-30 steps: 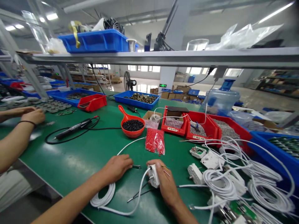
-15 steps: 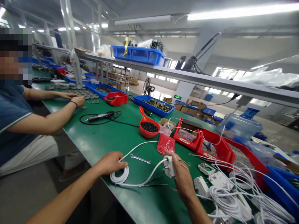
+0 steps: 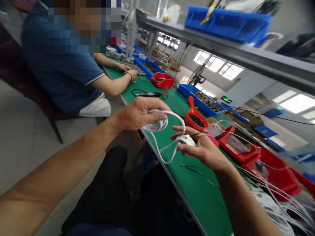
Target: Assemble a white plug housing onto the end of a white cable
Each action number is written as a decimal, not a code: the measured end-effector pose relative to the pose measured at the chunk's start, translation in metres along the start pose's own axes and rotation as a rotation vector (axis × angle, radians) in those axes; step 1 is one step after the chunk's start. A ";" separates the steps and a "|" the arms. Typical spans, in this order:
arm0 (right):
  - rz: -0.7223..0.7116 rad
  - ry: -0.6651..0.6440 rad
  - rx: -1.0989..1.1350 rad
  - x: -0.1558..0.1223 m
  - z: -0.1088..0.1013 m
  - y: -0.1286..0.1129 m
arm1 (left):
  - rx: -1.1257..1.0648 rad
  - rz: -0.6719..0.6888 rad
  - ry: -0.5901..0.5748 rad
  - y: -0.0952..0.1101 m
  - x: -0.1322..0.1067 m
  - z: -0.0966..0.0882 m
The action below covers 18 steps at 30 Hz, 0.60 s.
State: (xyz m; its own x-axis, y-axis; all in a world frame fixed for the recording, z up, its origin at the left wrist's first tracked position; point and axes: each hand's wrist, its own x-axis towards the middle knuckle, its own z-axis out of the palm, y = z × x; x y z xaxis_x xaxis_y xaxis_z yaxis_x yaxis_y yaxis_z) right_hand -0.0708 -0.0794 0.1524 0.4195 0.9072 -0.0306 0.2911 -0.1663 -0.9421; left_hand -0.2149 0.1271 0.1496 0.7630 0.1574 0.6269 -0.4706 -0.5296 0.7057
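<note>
**Cable coil and plug lifted over the bench edge**

The left hand [image 3: 137, 113] grips a coiled white cable [image 3: 157, 124] above the green bench [image 3: 197, 193]; the right hand [image 3: 204, 149], just beside it, cradles a white plug body [image 3: 186, 140]; beyond the plug stands a red scoop [image 3: 195, 119] of black parts; a co-worker [image 3: 64, 65] sits farther along the bench.

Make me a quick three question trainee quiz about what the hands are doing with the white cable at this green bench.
1. True or false: the left hand grips the coiled white cable.
2. What does the right hand hold? A) white plug housing B) red scoop C) wrench
3. What colour is the scoop of black parts on the table?

Key: 1 true; 2 A; 3 red.
</note>
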 end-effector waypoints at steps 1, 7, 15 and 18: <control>0.028 -0.084 0.000 0.003 0.012 0.000 | -0.055 -0.036 0.115 0.000 -0.008 -0.010; 0.234 -0.355 0.251 0.010 0.111 0.047 | -0.379 -0.313 0.528 -0.056 -0.103 -0.032; 0.683 -0.094 0.456 0.001 0.188 0.171 | -0.852 -0.988 0.980 -0.172 -0.251 0.041; 0.800 0.099 0.577 0.004 0.188 0.211 | -0.830 -1.125 0.894 -0.182 -0.273 0.059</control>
State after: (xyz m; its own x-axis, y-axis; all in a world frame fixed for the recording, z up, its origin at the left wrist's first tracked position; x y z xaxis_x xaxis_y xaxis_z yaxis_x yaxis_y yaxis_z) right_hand -0.1692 -0.0387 -0.1088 0.3880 0.5689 -0.7251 -0.5613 -0.4782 -0.6755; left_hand -0.3113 0.1311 -0.1695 0.5217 0.6816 -0.5131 -0.2128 0.6864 0.6954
